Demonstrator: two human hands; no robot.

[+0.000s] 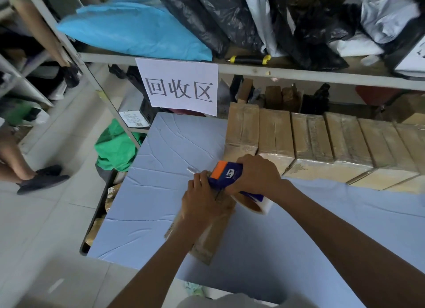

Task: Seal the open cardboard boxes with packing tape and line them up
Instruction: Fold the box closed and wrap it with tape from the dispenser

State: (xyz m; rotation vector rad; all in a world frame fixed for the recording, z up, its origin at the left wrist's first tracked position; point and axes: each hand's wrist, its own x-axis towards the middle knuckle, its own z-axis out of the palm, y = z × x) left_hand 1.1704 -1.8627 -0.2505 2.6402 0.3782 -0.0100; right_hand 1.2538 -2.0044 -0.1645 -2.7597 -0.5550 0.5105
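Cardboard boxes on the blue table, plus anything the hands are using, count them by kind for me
Taped boxes lined up in the row: 6 visible, the last cut off by the frame edge
Box being sealed, held by the left hand: 1
Tape dispenser, gripped by the right hand: 1
Total: 8

Pale tiled floor (pixel 53 218) at lower left. Grey metal shelving (pixel 241 69) across upper frame, holding blue bag (pixel 128 29) and black bags (pixel 220 15). White paper sign (pixel 178 86) hangs centre. Blue-covered tabletop (pixel 161 192) before me.
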